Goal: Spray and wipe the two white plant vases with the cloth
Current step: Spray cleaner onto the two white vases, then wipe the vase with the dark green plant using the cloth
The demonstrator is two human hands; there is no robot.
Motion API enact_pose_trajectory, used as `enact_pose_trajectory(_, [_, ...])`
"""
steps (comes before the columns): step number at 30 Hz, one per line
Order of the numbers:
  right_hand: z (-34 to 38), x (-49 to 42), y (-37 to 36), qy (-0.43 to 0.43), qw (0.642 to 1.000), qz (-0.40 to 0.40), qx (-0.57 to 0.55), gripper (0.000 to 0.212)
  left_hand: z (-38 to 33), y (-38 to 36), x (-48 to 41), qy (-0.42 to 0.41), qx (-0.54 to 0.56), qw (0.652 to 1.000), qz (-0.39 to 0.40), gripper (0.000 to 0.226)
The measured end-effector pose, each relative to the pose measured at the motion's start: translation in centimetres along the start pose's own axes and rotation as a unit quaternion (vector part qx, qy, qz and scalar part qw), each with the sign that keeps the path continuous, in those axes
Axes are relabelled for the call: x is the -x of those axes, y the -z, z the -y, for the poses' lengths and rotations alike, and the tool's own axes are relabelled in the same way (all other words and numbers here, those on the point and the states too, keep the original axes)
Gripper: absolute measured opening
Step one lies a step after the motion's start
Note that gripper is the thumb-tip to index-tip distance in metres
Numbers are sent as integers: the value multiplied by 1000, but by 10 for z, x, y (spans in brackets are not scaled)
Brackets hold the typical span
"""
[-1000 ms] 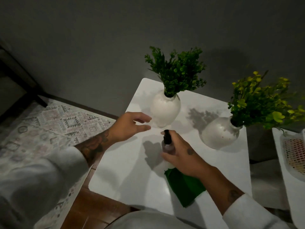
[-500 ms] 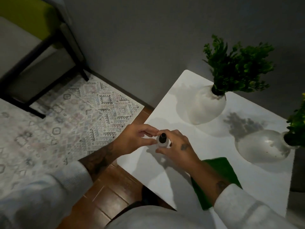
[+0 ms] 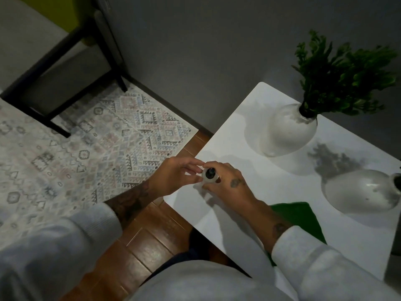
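A small spray bottle (image 3: 209, 174) with a black nozzle stands at the near left edge of the white table (image 3: 249, 118). My right hand (image 3: 230, 185) grips its body from the right. My left hand (image 3: 175, 177) pinches it from the left with thumb and fingertips. One white vase (image 3: 286, 131) with dark green leaves stands at the back of the table. A second white vase (image 3: 360, 192) stands at the right edge, its plant cut off by the frame. A green cloth (image 3: 301, 216) lies on the table, partly hidden under my right forearm.
The table stands against a grey wall (image 3: 195, 51). Left of it are a wooden floor (image 3: 152, 240) and a patterned rug (image 3: 86, 153). A black-framed piece of furniture (image 3: 65, 61) stands on the rug at the upper left.
My left hand has come over to the bottle and now pinches it together with my right hand. The view has swung left, so the second vase has slid to the right edge.
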State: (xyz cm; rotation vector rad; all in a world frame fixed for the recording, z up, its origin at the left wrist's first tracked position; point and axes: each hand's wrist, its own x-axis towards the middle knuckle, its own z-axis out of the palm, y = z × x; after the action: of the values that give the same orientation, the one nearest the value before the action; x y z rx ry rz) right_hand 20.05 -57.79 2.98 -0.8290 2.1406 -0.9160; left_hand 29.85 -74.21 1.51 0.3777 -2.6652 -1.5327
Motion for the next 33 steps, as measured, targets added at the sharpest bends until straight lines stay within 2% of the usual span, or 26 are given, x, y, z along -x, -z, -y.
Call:
enact_pose_trajectory(5, [-10, 0, 4, -6, 1000, -12, -4, 48, 3, 7, -9, 66, -52, 995, 56, 43])
enact_pose_trajectory(8, [-35, 13, 18, -38, 998, -53, 7, 55, -1, 20, -16, 89, -35, 995, 39, 37])
enact_pose_trajectory(13, [-89, 53, 62, -131, 971, -189, -70, 43, -42, 26, -40, 27, -40, 998, -31, 28])
enact_pose_trajectory(16, [-112, 78, 86, -154, 953, -250, -77, 37, -76, 5, -58, -41, -34, 998, -35, 26])
enact_pose_trajectory(19, [-130, 106, 100, -193, 934, -293, -65, 28, -102, -32, -71, -94, -38, 995, 16, 22])
enact_pose_trajectory(21, [-141, 122, 104, -228, 925, -301, -52, 24, -109, -63, -77, -97, -32, 992, 73, 20])
enact_pose_trajectory(23, [-154, 137, 103, -268, 916, -296, -39, 25, -110, -100, -80, -64, -33, 989, 129, 21])
enact_pose_trajectory(25, [-165, 149, 97, -317, 907, -278, -16, 34, -105, -136, -77, -13, -54, 985, 163, 25])
enact_pose_trajectory(29, [-176, 164, 80, -366, 896, -250, -30, 46, -89, -189, -69, 49, -127, 963, 234, 50])
enact_pose_trajectory(33, [-180, 164, 74, -389, 891, -235, 3, 47, -81, -204, -70, 15, -176, 947, 269, 48])
